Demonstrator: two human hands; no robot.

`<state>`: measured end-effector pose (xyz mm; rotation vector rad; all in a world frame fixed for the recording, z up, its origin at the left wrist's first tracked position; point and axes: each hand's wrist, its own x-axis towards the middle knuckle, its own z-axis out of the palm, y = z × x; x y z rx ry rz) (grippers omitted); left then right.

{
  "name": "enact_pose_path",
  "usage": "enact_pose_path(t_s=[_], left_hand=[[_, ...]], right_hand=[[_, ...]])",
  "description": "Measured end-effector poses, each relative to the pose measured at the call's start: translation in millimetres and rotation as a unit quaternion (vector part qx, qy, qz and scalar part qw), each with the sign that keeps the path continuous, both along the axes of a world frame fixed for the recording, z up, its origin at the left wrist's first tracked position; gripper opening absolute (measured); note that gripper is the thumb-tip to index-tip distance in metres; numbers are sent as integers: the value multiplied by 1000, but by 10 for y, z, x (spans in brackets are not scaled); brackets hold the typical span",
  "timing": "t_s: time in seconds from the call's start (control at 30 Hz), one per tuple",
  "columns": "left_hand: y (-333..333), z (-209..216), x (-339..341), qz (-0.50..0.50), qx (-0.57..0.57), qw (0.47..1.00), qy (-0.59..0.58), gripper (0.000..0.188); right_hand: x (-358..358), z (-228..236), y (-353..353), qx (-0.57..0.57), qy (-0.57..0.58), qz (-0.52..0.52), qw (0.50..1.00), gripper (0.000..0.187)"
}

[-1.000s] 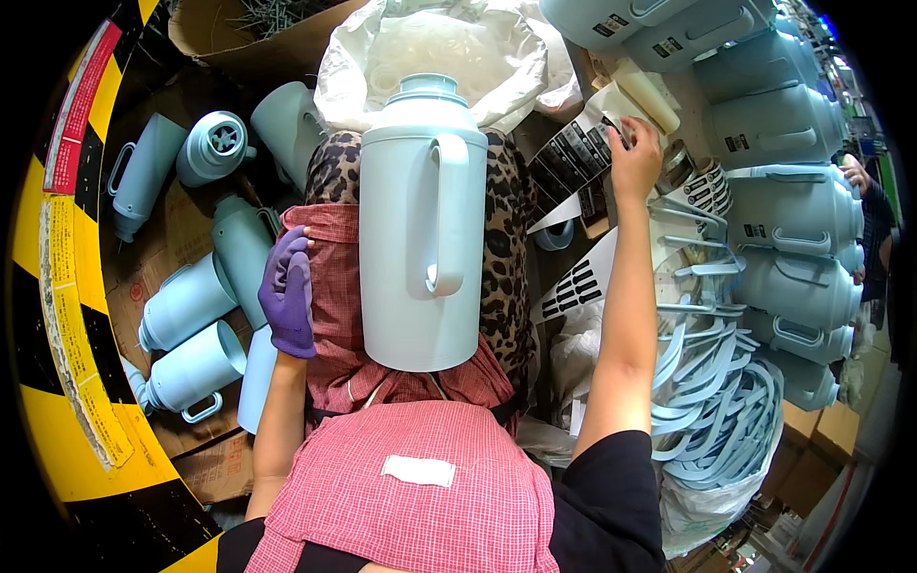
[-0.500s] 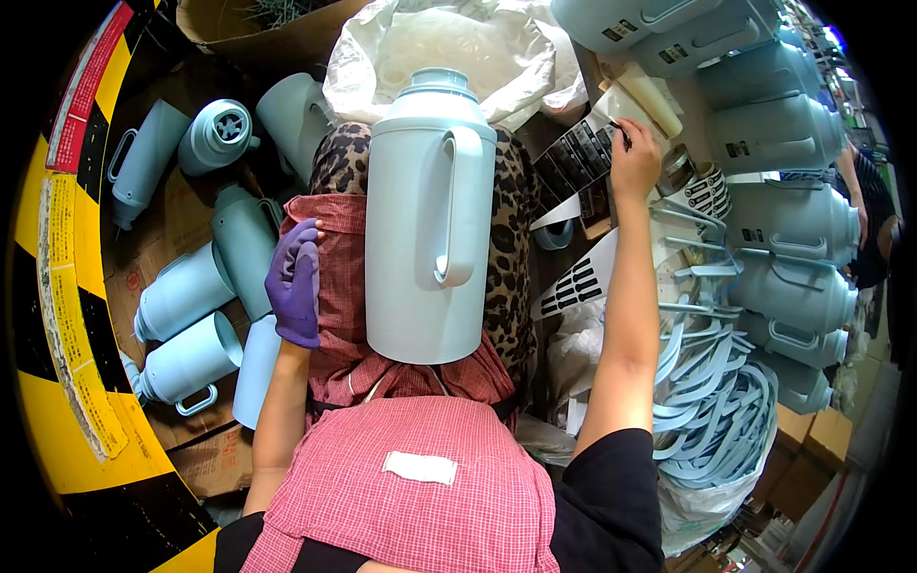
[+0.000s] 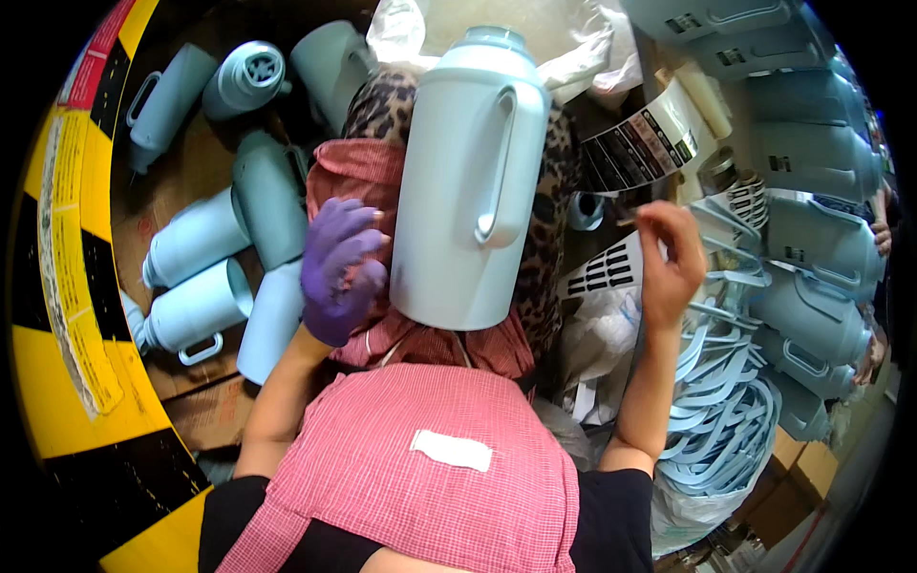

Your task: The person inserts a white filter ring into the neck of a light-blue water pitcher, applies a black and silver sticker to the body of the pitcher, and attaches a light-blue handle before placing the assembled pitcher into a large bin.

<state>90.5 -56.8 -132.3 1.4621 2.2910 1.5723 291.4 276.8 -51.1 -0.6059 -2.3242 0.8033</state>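
Note:
A pale blue thermos flask body [image 3: 458, 201] lies across my lap, its neck away from me and its side handle facing up. My left hand [image 3: 342, 267], in a purple glove, is held just left of the flask with its fingers apart and nothing in them. To the flask's right, my bare right hand [image 3: 673, 258] pinches thumb and forefinger together. A small dark sticker [image 3: 626, 218] seems to stick out from those fingertips, though blur hides its detail. Beyond that hand is a curved sheet of dark labels [image 3: 645, 143]; a white sheet with black marks [image 3: 602, 272] lies nearer.
Several flask bodies [image 3: 201, 306] lie on cardboard at left, beside a yellow-and-black striped edge [image 3: 86, 382]. More flasks [image 3: 817, 229] are stacked at right. A bag of blue handles [image 3: 716, 430] stands near my right elbow. A white plastic bag [image 3: 592, 48] is beyond my knees.
My right hand has drawn back from the label sheet toward me, fingers pinched. My left hand has lifted off the apron edge and spread toward the flask. The whole view has shifted.

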Motion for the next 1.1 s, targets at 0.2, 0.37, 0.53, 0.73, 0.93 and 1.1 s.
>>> enact_pose_path(t_s=[0.2,0.37,0.53,0.73,0.93,1.1], left_hand=[[179,8,391,-133,-43,986,92,75],[235,-238,491,-118,-15,989,86,89],[212,-284,464,-131,26,989,69,66],[123,-328,424,-139,-25,982,129,41],[160,-360,540,-71,-62,976,195,43],[319,179,436,-125,-73,964,223,52]], right_hand=[[-30,199,-671,-539,-151,130,819,59],[-372,37,-783,-444,-238,191,842,48],[-428,-42,-873,-423,-236,183,855,47],[-389,-149,-1025,-238,-214,203,925,53],[-542,83,-859,-51,-137,14,989,67],[-504,-382,-1198,-123,-18,79,989,51]])
